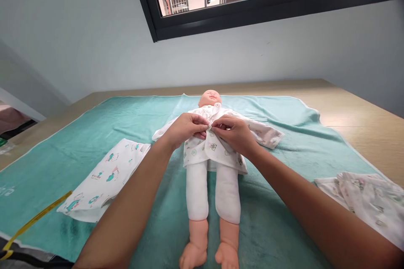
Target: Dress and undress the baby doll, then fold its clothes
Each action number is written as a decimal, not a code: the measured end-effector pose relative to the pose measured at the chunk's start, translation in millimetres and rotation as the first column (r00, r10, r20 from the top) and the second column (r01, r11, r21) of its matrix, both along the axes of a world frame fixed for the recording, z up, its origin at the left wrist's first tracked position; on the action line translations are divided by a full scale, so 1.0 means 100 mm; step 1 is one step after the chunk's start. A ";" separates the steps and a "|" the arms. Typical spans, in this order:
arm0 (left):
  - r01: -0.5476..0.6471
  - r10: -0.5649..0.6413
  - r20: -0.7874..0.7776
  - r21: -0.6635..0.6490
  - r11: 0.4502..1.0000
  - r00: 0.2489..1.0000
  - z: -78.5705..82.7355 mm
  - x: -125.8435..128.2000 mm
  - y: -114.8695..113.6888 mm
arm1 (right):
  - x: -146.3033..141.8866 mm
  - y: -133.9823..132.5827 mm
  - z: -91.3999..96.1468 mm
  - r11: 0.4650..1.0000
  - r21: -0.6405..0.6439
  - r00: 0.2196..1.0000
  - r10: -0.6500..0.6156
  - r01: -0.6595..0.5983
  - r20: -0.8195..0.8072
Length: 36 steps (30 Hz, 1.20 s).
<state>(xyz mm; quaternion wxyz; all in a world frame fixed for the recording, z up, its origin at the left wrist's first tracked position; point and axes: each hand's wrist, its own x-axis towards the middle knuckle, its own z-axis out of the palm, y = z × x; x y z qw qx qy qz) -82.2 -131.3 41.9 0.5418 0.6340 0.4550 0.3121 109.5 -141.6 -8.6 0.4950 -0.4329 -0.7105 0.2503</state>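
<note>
A baby doll (210, 98) lies on its back, head toward the wall, bare feet toward me. It wears a white printed baby jacket (213, 151) with sleeves spread to both sides, and white cloth covers its upper legs. My left hand (186, 129) pinches the jacket's front edge at chest height. Opposite it, fingertips almost meeting, my right hand (235, 132) pinches the front from the other side. The small spot between my fingertips is mostly hidden, so I cannot tell whether a fastener is there.
A teal blanket (151, 218) covers most of the wooden table (353, 122). Folded printed cloth (110, 176) lies at left, near a yellow strap (38, 218). Crumpled printed clothing (369, 197) lies at right, partly behind my forearm. Behind the table stand a wall and a barred window (246, 12).
</note>
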 end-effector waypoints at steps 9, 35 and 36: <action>0.102 -0.093 -0.119 0.067 0.993 0.988 0.03 0.01 -0.02 | -0.01 0.01 0.08 0.956 -0.292 0.999 0.026 -0.037 -0.042; 0.080 -0.095 0.069 0.193 0.978 0.993 -0.11 0.11 -0.03 | 0.11 0.02 0.14 0.888 -0.414 0.979 0.157 -0.198 -0.131; 0.081 -0.096 0.072 0.191 0.978 0.993 -0.11 0.11 -0.03 | 0.11 0.02 0.14 0.887 -0.419 0.979 0.147 -0.193 -0.139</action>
